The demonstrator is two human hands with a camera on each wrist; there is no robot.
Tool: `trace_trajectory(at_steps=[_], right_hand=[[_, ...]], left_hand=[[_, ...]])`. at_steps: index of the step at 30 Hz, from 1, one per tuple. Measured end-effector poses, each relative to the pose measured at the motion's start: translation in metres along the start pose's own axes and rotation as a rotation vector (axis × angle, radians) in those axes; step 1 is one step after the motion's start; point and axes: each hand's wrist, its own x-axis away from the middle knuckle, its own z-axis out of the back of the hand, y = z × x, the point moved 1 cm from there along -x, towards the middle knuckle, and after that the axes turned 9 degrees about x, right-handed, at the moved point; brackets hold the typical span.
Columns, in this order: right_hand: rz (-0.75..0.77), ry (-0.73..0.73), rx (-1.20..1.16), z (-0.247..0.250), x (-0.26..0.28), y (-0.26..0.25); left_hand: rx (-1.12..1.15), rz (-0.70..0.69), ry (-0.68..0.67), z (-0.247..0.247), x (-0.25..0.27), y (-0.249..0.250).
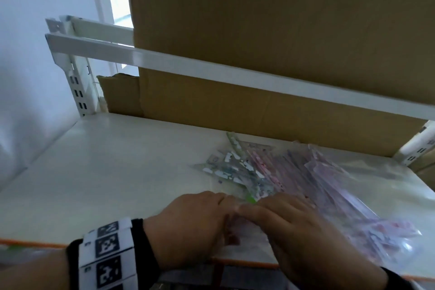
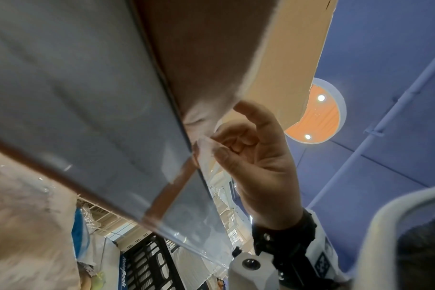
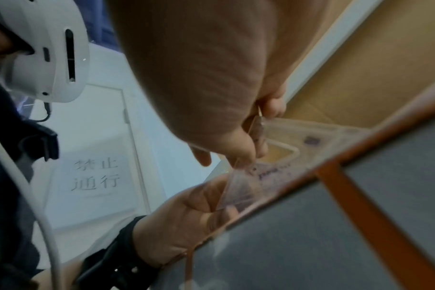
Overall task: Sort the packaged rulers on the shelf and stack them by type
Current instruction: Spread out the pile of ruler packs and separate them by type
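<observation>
On the white shelf (image 1: 106,160) lies a loose pile of packaged rulers, green and blue packets (image 1: 235,172) to the left and pink packets (image 1: 317,183) to the right. Both hands meet at the shelf's front edge, just before the pile. My left hand (image 1: 207,219) grips one corner of a clear triangle-ruler packet (image 3: 281,149) with its thumb on top. My right hand (image 1: 277,219) pinches the same packet from above; its curled fingers (image 2: 236,145) show in the left wrist view. In the head view the hands hide most of the packet.
A tall sheet of brown cardboard (image 1: 259,19) stands along the back of the shelf. A white rail of the upper shelf (image 1: 211,66) crosses above the pile. The shelf's front edge carries an orange strip (image 1: 30,245). Bare shelf lies left of the pile.
</observation>
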Motion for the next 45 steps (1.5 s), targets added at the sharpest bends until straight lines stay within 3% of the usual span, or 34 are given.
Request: trace_trajectory(at_steps=[3,6,14,19,23,31,37,42,45], right_hand=[[-0.125,0.128,-0.034,-0.015,0.009,-0.002],[-0.155,0.232,-0.023,-0.030,0.018,-0.005],[-0.247,0.420,-0.368,-0.035,0.038,-0.004],[-0.393,0.206,-0.252,-0.033,0.042,0.007],[-0.299,0.153,-0.134,-0.035,0.034,0.008],[-0.330,0.004,-0.126,-0.029,0.040,0.014],[-0.531,0.109,-0.316,-0.011,0.075,0.026],[-0.471,0.111,-0.111,-0.009,0.096,0.030],[-0.426,0.106,-0.012,-0.015,0.096,0.028]], left_hand=[[-0.040,-0.024,-0.065,0.002,0.000,0.000],[-0.056,-0.058,-0.091,0.006,0.001,0.004],[-0.168,-0.011,-0.121,0.010,0.003,0.018],[-0.265,-0.015,-0.202,0.008,-0.002,0.024],[-0.288,-0.033,-0.232,0.002,-0.009,0.029],[-0.255,-0.180,-0.201,0.012,-0.028,0.045],[-0.128,-0.263,-0.281,0.031,-0.070,0.058],[-0.105,-0.213,-0.270,0.055,-0.115,0.038],[-0.236,-0.163,-0.371,0.045,-0.136,0.033]])
